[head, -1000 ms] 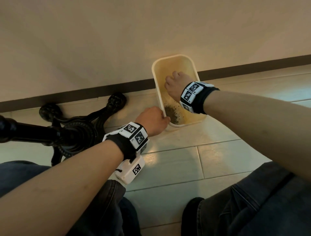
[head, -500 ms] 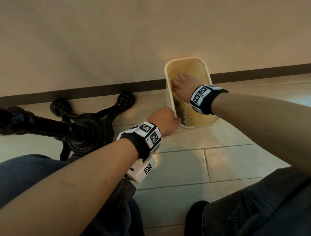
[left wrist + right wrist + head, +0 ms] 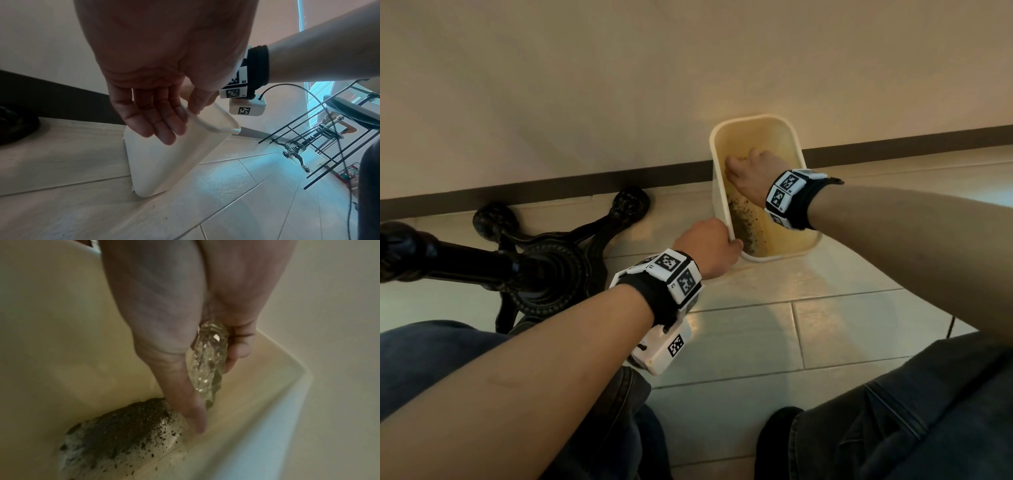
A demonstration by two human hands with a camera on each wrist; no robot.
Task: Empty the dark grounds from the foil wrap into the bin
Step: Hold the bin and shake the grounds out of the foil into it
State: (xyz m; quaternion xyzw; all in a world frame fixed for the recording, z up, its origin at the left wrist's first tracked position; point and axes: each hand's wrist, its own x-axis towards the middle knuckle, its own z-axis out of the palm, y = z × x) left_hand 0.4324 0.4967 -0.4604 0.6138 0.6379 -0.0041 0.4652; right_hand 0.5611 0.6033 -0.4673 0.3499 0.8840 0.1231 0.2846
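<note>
A cream plastic bin [image 3: 760, 137] stands tipped on the tiled floor by the wall. My left hand [image 3: 709, 245] holds its near left rim. In the left wrist view, my left hand [image 3: 176, 120] has the thumb over the rim and straight fingers on the outer wall of the bin [image 3: 164, 162]. My right hand [image 3: 748, 171] reaches inside the bin. There my right hand [image 3: 214, 392] pinches a crumpled foil wrap [image 3: 207, 361] between thumb and fingers. Dark grounds [image 3: 123, 423] lie heaped in the bin's low corner, below the foil. From the head view the grounds [image 3: 744, 222] show along the near left wall.
A black cast-iron table base [image 3: 544, 267] stands on the floor left of the bin. A dark skirting board [image 3: 551, 186] runs along the wall. My knees in dark jeans [image 3: 893, 411] frame the near floor. A black wire rack [image 3: 329, 146] and a cable stand off to the right.
My right hand has shifted inside the bin toward its left wall with the foil. My left hand keeps its hold on the rim. The bin looks more tipped.
</note>
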